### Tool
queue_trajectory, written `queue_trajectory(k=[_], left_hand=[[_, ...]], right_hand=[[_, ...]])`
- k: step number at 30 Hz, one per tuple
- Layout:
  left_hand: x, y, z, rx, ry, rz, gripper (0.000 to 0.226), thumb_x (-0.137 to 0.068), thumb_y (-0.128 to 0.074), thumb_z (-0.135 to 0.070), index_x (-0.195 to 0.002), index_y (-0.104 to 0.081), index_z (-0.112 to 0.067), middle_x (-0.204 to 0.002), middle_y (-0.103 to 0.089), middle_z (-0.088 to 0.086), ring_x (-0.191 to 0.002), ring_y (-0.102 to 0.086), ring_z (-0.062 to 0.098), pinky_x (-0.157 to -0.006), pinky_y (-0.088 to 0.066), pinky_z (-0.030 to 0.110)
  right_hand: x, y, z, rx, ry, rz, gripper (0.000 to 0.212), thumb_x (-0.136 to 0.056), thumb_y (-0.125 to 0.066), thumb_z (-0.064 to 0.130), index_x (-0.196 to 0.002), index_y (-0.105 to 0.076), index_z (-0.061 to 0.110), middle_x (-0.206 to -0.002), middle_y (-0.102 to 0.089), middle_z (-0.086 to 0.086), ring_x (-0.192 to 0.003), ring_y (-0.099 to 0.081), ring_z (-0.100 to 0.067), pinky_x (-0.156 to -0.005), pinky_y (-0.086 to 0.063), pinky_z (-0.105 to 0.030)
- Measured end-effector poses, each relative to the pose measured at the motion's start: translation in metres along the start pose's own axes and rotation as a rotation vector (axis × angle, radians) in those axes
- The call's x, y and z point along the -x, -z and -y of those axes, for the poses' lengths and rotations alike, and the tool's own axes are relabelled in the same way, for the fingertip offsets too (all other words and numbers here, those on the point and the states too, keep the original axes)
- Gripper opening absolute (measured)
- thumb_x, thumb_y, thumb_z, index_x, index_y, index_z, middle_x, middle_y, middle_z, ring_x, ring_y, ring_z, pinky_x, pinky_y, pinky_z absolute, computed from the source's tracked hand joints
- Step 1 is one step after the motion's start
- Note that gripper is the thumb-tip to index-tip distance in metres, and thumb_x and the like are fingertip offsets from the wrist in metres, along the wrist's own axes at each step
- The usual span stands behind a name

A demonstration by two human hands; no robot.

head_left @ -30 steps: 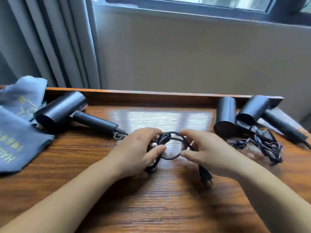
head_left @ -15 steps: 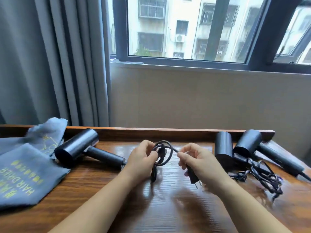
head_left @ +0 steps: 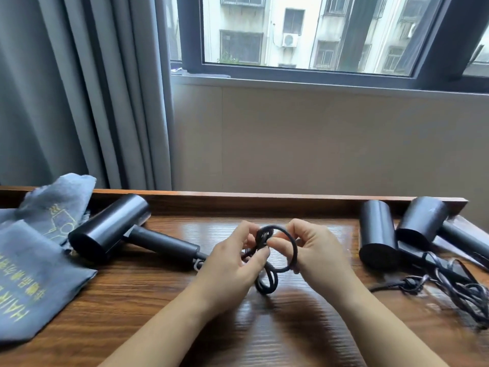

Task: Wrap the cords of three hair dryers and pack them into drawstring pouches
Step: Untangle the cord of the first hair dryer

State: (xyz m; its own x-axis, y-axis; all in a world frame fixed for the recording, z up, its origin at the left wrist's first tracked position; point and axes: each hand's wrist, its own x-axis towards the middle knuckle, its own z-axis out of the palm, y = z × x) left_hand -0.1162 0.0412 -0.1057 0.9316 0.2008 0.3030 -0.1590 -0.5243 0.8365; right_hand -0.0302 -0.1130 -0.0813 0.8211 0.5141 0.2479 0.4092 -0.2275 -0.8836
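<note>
- Head view, centre frame: left hand [head_left: 232, 263] pinches the coiled cord [head_left: 277, 250]; right hand [head_left: 315, 250] grips its loop.
- Cord runs to the hair dryer [head_left: 111, 229], centre left.
- Judged step: securing the first coil; pouches [head_left: 34, 274], lower left, come next.

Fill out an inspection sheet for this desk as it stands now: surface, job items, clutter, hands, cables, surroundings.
Surface: wooden desk with a raised back edge.
Job's things: left hair dryer lying beside the grey pouches; two hair dryers at right.
Clutter: nothing seen.
Hands: left hand and right hand both pinch the coiled cord above the desk.
Cables: loose cords tangled at right, unwrapped.
Surroundings: grey curtain, window, beige wall.
</note>
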Motion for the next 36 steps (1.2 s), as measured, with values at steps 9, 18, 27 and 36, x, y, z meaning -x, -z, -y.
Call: queue_trajectory(k=[9, 18, 27, 36], left_hand=[[-0.003, 0.004, 0.003, 0.174, 0.083, -0.185, 0.013, -0.092, -0.061, -0.027, -0.102, -0.057, -0.021, -0.097, -0.073, -0.001, -0.097, -0.070, 0.015, -0.082, -0.058, 0.050], [0.000, 0.005, 0.000, 0.211, 0.075, -0.124, 0.010, -0.100, -0.056, -0.017, -0.110, -0.059, -0.019, -0.103, -0.074, -0.002, -0.102, -0.068, 0.012, -0.093, -0.054, 0.035], [0.004, 0.005, 0.002, -0.148, 0.042, -0.169, 0.032, -0.088, -0.049, -0.045, -0.116, -0.062, -0.038, -0.116, -0.057, -0.013, -0.118, -0.049, 0.009, -0.103, -0.042, 0.042], [0.003, 0.009, -0.006, 0.094, 0.026, -0.204, 0.020, -0.096, -0.063, -0.016, -0.109, -0.070, -0.029, -0.094, -0.075, -0.003, -0.089, -0.069, 0.017, -0.086, -0.053, 0.038]], right_hand=[[0.002, 0.018, -0.009, -0.505, -0.388, 0.338, 0.018, -0.089, -0.071, 0.015, -0.101, -0.059, 0.010, -0.085, -0.063, -0.011, -0.061, -0.055, -0.021, -0.049, -0.042, -0.027], [0.001, 0.027, -0.016, -0.668, -0.051, 0.242, 0.027, -0.090, -0.064, 0.008, -0.116, -0.070, 0.009, -0.098, -0.066, -0.012, -0.088, -0.061, -0.015, -0.084, -0.053, -0.025], [0.007, 0.004, -0.014, -0.320, 0.098, 0.059, 0.019, -0.087, -0.070, 0.002, -0.100, -0.058, 0.009, -0.080, -0.068, -0.001, -0.062, -0.053, -0.014, -0.054, -0.043, -0.026], [0.011, 0.009, -0.006, -0.456, 0.072, 0.181, 0.026, -0.088, -0.068, 0.005, -0.114, -0.068, 0.009, -0.104, -0.074, -0.012, -0.097, -0.069, -0.024, -0.096, -0.054, -0.035]])
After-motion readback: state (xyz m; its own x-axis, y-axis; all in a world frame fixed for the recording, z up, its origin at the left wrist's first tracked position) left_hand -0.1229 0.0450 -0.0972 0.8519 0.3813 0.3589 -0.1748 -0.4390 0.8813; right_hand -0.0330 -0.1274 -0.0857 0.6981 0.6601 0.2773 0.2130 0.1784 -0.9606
